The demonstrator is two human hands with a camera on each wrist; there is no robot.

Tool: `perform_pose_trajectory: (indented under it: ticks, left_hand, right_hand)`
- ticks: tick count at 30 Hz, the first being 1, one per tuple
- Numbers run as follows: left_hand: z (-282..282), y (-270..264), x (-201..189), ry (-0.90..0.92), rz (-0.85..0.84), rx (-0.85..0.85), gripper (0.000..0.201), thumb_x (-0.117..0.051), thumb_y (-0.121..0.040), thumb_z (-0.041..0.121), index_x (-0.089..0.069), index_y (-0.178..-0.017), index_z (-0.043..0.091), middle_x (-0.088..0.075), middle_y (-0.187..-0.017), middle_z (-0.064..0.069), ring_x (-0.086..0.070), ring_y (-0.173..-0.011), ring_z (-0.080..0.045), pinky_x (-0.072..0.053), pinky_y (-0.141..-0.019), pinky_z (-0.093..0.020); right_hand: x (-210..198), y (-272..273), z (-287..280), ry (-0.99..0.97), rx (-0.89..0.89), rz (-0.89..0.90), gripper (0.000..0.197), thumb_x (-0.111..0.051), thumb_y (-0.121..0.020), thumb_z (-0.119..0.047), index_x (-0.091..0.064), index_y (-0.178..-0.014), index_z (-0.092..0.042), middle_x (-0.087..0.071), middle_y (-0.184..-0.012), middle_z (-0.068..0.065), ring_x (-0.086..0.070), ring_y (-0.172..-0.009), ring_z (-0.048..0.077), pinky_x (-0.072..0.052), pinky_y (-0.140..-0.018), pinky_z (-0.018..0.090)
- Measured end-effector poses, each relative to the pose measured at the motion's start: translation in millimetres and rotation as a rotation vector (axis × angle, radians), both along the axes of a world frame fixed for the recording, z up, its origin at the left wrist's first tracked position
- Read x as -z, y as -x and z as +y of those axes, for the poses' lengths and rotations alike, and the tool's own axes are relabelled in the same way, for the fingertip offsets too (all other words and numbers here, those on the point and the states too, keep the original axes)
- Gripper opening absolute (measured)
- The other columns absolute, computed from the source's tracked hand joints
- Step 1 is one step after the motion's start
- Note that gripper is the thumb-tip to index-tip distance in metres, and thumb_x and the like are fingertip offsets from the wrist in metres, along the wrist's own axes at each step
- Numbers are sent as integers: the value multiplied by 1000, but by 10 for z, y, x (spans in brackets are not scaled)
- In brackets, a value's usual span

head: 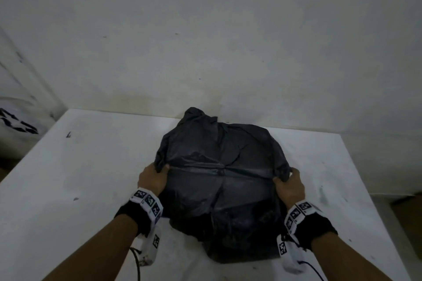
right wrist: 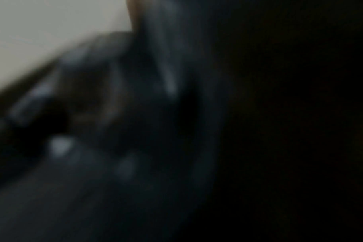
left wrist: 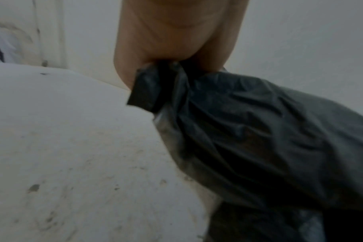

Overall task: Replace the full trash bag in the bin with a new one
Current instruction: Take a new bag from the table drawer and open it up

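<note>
A black trash bag (head: 219, 180) lies spread in the middle of the white table (head: 80, 178), pulled over a bulky shape that it hides completely. My left hand (head: 153, 175) grips the bag's left edge, with the plastic bunched in its fingers (left wrist: 166, 49). At the opposite side my right hand (head: 288, 181) grips the right edge. The plastic is stretched taut between the two hands. The bag (left wrist: 259, 139) runs down to the right from the pinch in the left wrist view. In the right wrist view only blurred dark plastic (right wrist: 135, 131) shows.
A white wall (head: 205, 41) rises right behind the table. At the far left a white sheet with black markings (head: 18, 123) stands beyond the table's edge. A brown surface (head: 408, 219) shows past the table's right edge. Cables hang from both wrist cameras.
</note>
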State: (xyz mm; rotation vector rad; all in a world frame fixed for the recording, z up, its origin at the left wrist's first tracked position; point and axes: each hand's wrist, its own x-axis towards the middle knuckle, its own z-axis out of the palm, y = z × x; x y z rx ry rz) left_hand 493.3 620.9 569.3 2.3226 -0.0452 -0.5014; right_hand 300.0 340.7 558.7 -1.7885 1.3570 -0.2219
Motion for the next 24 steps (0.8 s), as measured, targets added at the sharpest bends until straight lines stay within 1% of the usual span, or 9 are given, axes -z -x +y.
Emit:
perform_pose_trajectory:
  ticks: [4,8,12,15,17,18,21,22,24]
  left_hand:
    - [18,46,43,-28,118,22,58,-62,-90,41,-45,-129,2,-53,-132,-21,-53,-117,-37,-39,-84,-28]
    - [-117,221,57,-7,-46,80,51,-61,-90,41,-45,-121,5,-55,-125,-19,-56,-110,-34,-44,-84,-34]
    - [-136,342,190,-176,17,266,51,-54,-94,36,-37,-133,8,-55,-129,-19,-57,-113,-35,-45,-85,-35]
    - [-12,378,304,-235,76,150,72,-57,-92,31,-17,-147,10,-37,-144,-22,-49,-121,-40,-42,-98,-43]
    - [26,421,335,-278,-103,125,84,-61,-88,31,-8,-151,16,-24,-150,-19,-38,-129,-41,-37,-102,-53]
    - [25,438,350,-307,-263,187,82,-63,-87,30,-13,-151,17,-25,-151,-19,-34,-132,-41,-36,-103,-56]
    - [-63,500,342,-375,-733,562,64,-55,-86,36,-33,-144,19,-36,-148,-15,-29,-138,-36,-31,-105,-60]
    - [-114,510,343,-399,-807,701,59,-46,-87,40,-36,-143,22,-36,-150,-12,-27,-140,-33,-26,-108,-60]
    - [-210,535,365,-483,-745,909,55,-31,-92,48,-38,-144,28,-34,-154,-6,-20,-145,-30,-15,-110,-60]
  right_hand:
    - [-63,2,75,333,-192,212,77,-59,-89,-30,-16,-153,-24,-27,-149,16,-37,-129,40,-35,-102,50]
    - [-87,-119,361,617,-662,121,67,-39,-93,-56,-13,-153,-40,-20,-160,2,-20,-146,31,-27,-111,50]
    - [183,-139,643,481,-1047,243,71,-8,-81,-79,0,-148,-54,3,-163,-13,1,-151,22,-9,-117,51]
    - [462,-47,699,279,-1113,514,87,1,-69,-84,-4,-149,-52,10,-162,-12,9,-150,23,-1,-118,58]
    - [509,-1,731,252,-1111,542,99,8,-58,-85,-5,-149,-51,10,-163,-11,9,-150,24,-1,-118,58]
    - [494,12,744,250,-1110,519,100,9,-56,-85,-4,-149,-51,8,-163,-12,7,-151,24,-1,-118,57]
    - [436,33,756,293,-1075,407,89,2,-66,-83,1,-149,-51,8,-162,-13,5,-151,23,-3,-118,55]
    - [420,39,757,342,-1055,384,85,0,-70,-82,4,-149,-51,8,-162,-14,5,-151,23,-3,-118,55]
    - [428,71,737,417,-998,405,77,-7,-78,-80,7,-149,-51,10,-162,-13,7,-151,25,-2,-117,55]
